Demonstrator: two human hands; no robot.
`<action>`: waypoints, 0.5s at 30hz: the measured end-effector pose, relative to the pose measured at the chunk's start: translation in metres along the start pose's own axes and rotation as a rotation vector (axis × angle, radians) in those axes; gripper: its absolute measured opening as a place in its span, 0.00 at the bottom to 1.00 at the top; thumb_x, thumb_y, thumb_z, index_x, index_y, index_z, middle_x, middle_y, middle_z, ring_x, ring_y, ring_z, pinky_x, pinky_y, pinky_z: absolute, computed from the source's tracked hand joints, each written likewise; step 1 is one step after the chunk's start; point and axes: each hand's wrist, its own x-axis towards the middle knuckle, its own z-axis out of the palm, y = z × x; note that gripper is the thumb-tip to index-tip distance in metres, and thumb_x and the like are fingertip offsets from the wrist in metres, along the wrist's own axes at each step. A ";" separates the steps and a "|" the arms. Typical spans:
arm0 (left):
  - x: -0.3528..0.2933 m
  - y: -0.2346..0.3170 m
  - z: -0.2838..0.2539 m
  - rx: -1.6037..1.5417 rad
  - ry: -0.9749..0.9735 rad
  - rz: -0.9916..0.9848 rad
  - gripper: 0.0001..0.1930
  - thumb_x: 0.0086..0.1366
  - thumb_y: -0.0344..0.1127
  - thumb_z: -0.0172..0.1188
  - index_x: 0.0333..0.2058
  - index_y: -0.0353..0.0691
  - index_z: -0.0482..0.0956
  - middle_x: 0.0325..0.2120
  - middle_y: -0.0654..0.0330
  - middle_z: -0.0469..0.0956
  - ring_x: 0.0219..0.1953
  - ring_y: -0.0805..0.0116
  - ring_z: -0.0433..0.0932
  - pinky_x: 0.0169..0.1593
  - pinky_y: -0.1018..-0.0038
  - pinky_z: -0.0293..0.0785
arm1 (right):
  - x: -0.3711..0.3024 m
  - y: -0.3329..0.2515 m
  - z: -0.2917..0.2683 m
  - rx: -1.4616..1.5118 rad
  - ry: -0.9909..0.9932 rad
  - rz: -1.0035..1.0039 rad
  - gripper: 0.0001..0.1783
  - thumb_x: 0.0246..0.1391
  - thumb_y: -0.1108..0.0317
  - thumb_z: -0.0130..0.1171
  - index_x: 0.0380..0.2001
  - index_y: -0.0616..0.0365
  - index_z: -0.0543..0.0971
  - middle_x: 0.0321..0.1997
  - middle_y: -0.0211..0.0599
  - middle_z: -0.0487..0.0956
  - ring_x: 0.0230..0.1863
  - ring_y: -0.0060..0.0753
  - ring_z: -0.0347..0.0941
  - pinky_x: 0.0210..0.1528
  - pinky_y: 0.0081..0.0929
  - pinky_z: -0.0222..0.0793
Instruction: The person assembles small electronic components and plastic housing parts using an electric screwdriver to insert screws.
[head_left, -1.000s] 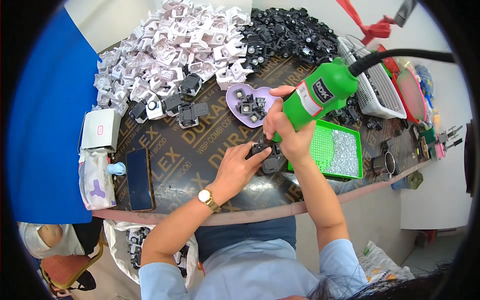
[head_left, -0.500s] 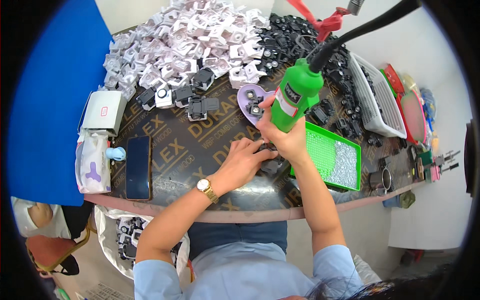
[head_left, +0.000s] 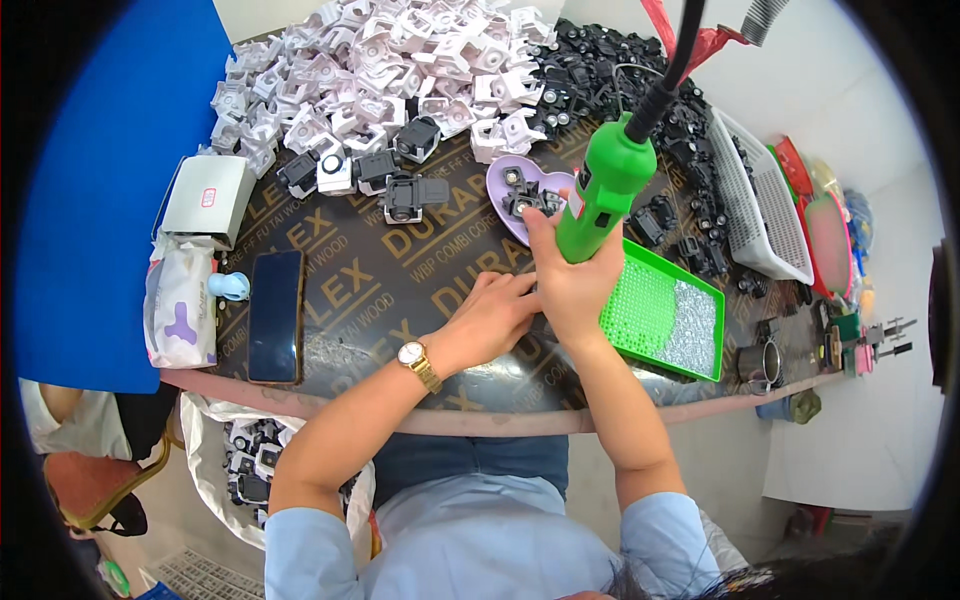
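Note:
My right hand [head_left: 578, 295] is wrapped round a green electric screwdriver [head_left: 612, 175], held upright with its tip hidden below the hand. Close beside it, my left hand [head_left: 495, 315] has bent fingers pressed together over a small black plastic part on the table. That part showed half a second ago; my hands now hide nearly all of it. Just beyond them lies a purple heart-shaped dish [head_left: 507, 172] with small dark parts in it. A green tray [head_left: 722, 335] of silvery screws sits to the right of my right hand.
White plastic parts [head_left: 370, 75] are heaped at the back, black parts [head_left: 600, 75] beside them. Several assembled black-and-white pieces [head_left: 410, 200] stand in front. A phone [head_left: 276, 315] and white box [head_left: 207, 200] lie left; a white basket [head_left: 765, 225] and metal cup [head_left: 758, 362] right.
The screwdriver stands straighter, and my right hand has come lower and nearer, now covering the black part. My left fingers stay beside it. The whole view has shifted slightly.

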 end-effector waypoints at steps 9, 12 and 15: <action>-0.001 0.015 0.014 0.239 0.075 -0.014 0.15 0.53 0.33 0.58 0.42 0.50 0.76 0.42 0.57 0.71 0.39 0.60 0.69 0.42 0.67 0.63 | 0.002 -0.008 -0.017 0.156 -0.119 0.053 0.21 0.47 0.78 0.62 0.46 0.64 0.70 0.23 0.23 0.71 0.22 0.12 0.65 0.24 0.13 0.61; -0.001 0.022 0.014 0.382 0.035 -0.030 0.20 0.55 0.32 0.55 0.49 0.55 0.74 0.42 0.54 0.71 0.41 0.60 0.69 0.43 0.68 0.63 | 0.009 -0.009 -0.034 0.236 -0.053 0.067 0.19 0.51 0.75 0.57 0.47 0.65 0.67 0.22 0.27 0.71 0.19 0.16 0.66 0.21 0.15 0.62; -0.002 0.023 0.013 0.387 0.086 -0.006 0.24 0.51 0.30 0.60 0.49 0.54 0.73 0.40 0.55 0.71 0.39 0.59 0.69 0.41 0.68 0.64 | 0.023 -0.017 -0.054 0.386 0.133 0.006 0.20 0.52 0.74 0.59 0.48 0.66 0.67 0.24 0.26 0.71 0.19 0.15 0.66 0.19 0.15 0.63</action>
